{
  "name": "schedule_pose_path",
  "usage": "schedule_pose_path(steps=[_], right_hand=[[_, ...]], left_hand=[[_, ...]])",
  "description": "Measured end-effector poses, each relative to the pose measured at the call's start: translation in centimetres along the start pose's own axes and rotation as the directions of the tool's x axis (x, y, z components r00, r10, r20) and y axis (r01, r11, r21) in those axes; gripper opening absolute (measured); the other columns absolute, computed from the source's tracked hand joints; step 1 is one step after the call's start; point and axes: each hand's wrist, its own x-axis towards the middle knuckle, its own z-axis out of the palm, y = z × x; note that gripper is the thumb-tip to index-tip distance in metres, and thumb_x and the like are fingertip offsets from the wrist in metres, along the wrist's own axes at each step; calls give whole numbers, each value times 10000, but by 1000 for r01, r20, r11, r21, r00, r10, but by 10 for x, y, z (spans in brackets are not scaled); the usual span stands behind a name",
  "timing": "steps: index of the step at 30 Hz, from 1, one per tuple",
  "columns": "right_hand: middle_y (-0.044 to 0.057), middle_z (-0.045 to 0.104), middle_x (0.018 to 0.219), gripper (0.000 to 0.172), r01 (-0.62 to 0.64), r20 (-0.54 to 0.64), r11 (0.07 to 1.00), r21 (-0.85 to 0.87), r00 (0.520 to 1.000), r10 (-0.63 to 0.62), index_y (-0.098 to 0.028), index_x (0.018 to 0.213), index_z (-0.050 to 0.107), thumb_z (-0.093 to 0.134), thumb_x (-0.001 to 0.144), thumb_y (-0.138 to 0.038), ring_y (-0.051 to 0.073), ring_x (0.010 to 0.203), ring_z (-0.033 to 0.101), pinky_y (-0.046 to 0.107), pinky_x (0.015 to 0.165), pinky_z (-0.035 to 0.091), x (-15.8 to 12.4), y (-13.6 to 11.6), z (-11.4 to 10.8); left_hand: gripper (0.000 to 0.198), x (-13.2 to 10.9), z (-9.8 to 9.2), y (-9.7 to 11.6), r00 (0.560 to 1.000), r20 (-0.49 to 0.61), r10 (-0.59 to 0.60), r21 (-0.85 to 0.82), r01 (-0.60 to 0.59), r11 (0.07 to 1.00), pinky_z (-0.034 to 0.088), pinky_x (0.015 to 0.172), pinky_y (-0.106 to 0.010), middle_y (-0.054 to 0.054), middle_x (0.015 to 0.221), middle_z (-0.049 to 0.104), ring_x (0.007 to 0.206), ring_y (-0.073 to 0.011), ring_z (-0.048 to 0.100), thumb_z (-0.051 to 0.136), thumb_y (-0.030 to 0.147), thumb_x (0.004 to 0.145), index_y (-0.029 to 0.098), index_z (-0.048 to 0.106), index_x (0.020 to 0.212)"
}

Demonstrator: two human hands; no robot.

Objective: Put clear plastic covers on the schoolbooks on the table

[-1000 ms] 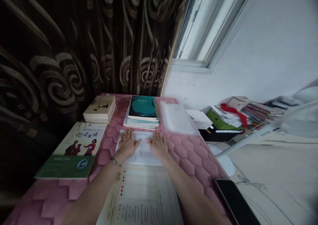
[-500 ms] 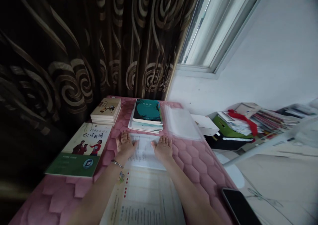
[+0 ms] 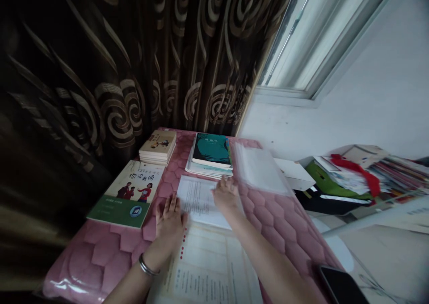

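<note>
- Worktop (image 3: 275, 219): pink, hexagon-patterned cover. The far edge meets the curtain (image 3: 134, 49); the right edge slants outward toward the near side; glossy clear film shows at the near left corner.
- Work position: the white page (image 3: 197, 196) lies mid-worktop, print upward, directly beyond the cream page (image 3: 211, 268). The cream page runs out of view at the bottom.
- Left hand (image 3: 169, 223): palm down, fingers extended, at the left border of the pages; gripping nothing.
- Right hand (image 3: 225, 194): over the far right part of the white page, fingers slightly bent. Whether it pinches the paper cannot be told. The two hands are apart.
- Clearance, right: a bare strip of worktop lies between the right forearm and the right edge.
- Clearance, left: a bare strip separates the pages from the green-and-white book (image 3: 125, 192).
- Clearance, far side: narrow; the teal-covered book (image 3: 212, 149) tops a stack just beyond the white page.
- Obstructions on worktop: beige books (image 3: 158, 145), stacked at far left; clear plastic sheets (image 3: 261, 167), at far right; phone (image 3: 343, 286), by the right edge, cut off by the view.
- Beyond the right edge: white box (image 3: 295, 173), papers with a red strip (image 3: 358, 172), and a slanting white pole (image 3: 378, 214).
</note>
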Motion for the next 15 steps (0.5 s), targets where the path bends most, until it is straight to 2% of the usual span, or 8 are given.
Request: schedule_pose_path(steps=[3,6,9,12,15], right_hand=[[231,468,1432,492,190,-64,971,143,981,-182,-86,1248,606,486,933,-445,335,1282,460,463,1002,377,1,-35,-7],[209,615,1256,567,256,-56,935,247,967,-250,-105,1176,641,537,881,-577,297,1138,585,391,936,441,6,-70,-8],[178,697,1120,576,225,27,930,291,970,-243,-130,1063,706,566,837,-640,288,1067,641,340,885,474,17,-88,-9],[181,726,1060,586,149,137,939,310,970,-199,-120,1013,735,648,771,-647,303,1022,671,319,828,505,33,-93,-11],[217,721,1054,622,109,137,938,330,977,-162,-73,1040,727,716,729,-611,335,1004,678,342,805,523,49,-94,-12]], left_hand=[[551,2,0,2,1000,-21,0,-17,0,1000,202,1166,-540,-102,1562,310,1442,-267,295,293,369,961,165,430,1453],[551,3,0,3,1000,-22,2,-35,-3,999,204,1162,-554,-116,1545,349,1434,-283,309,307,364,954,149,447,1442],[547,3,1,2,1000,-22,-10,-55,9,998,193,1165,-553,-120,1530,380,1435,-285,306,323,361,951,151,450,1440],[544,2,3,1,999,-43,-20,-70,17,997,185,1171,-543,-117,1536,368,1435,-284,306,327,375,953,150,469,1428],[542,2,4,1,998,-57,-17,-84,12,996,196,1172,-540,-101,1552,334,1435,-281,305,322,369,952,145,478,1421]])
